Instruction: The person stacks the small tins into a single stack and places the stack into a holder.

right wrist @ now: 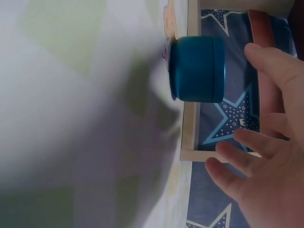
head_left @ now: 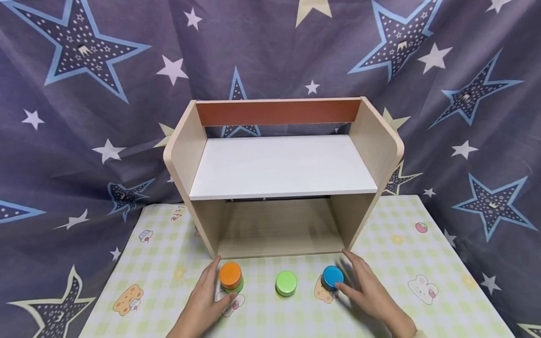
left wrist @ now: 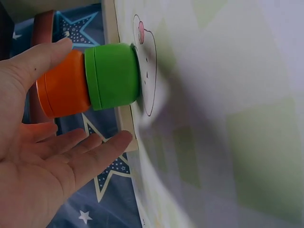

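At the left, a small round orange jar [head_left: 230, 275] sits on top of a green jar [left wrist: 114, 76]. My left hand [head_left: 204, 296] stands beside this stack, its fingers spread and relaxed along the stack's left side; in the left wrist view the thumb overlaps the orange jar's edge. A second green jar [head_left: 286, 283] stands alone in the middle. To its right is a blue jar [head_left: 333, 277] with a flat lid, upright on the cloth. My right hand [head_left: 368, 292] is around its right side with fingers loosely extended, a gap showing between hand and jar in the right wrist view.
Just behind the jars stands a wooden shelf unit with a white upper board [head_left: 283, 164], pale side panels [head_left: 376, 136] and a brown back rail [head_left: 279, 112]. A green-checked cloth [head_left: 422, 263] covers the table. A star-patterned curtain [head_left: 270, 51] hangs behind.
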A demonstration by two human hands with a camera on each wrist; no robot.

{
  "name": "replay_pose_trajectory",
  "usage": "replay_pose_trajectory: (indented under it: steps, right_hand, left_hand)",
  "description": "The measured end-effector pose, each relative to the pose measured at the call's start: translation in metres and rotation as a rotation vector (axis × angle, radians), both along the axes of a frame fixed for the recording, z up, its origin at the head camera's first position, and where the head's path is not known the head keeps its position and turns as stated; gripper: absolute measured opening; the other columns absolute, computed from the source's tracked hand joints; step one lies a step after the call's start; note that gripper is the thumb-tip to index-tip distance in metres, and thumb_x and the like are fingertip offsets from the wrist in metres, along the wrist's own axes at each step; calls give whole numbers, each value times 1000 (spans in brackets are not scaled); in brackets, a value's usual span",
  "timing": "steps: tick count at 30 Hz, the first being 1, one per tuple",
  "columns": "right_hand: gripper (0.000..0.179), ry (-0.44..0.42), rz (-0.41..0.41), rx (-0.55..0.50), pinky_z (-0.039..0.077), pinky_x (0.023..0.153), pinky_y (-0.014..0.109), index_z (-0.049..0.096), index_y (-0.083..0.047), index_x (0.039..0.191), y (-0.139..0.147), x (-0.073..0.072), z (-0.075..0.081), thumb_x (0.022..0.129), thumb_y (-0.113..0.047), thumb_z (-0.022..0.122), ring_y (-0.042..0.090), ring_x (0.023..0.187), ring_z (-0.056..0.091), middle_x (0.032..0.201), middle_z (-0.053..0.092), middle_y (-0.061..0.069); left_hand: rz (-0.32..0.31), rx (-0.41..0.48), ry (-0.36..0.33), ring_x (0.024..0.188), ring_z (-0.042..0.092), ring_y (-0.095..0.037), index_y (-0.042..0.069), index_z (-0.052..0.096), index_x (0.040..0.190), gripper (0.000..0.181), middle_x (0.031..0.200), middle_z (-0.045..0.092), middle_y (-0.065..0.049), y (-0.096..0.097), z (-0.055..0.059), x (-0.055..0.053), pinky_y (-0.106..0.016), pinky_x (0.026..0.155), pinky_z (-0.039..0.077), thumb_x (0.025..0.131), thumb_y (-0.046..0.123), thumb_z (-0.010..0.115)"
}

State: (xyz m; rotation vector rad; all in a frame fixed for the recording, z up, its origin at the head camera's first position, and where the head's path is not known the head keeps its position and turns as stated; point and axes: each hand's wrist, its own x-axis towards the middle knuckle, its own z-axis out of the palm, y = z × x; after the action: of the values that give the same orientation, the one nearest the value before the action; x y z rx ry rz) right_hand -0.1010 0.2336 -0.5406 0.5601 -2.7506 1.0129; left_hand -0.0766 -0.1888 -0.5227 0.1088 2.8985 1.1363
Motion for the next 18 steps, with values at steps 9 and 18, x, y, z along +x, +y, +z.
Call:
replay_pose_trajectory:
  steps: [9, 18]
  right_hand:
    - [89, 9, 58, -32, 46, 97, 59, 34, -11, 155, -2, -1, -7, 83, -25, 85, 32, 130, 50, 149, 46, 12]
    - [87, -66, 74, -56, 49, 98, 50, 39, -1, 151, -3, 0, -12, 80, -16, 86, 30, 123, 56, 139, 55, 16]
  left_hand:
    - [2, 2, 11, 134, 44, -41, 5, 20, 158, 102, 149, 40, -25, 2, -7, -2, -55, 104, 42, 80, 16, 86]
    - [2, -9, -12, 98, 62, -27, 3, 23, 157, 99, 148, 43, -26, 2, -10, -4, -41, 82, 55, 81, 14, 85]
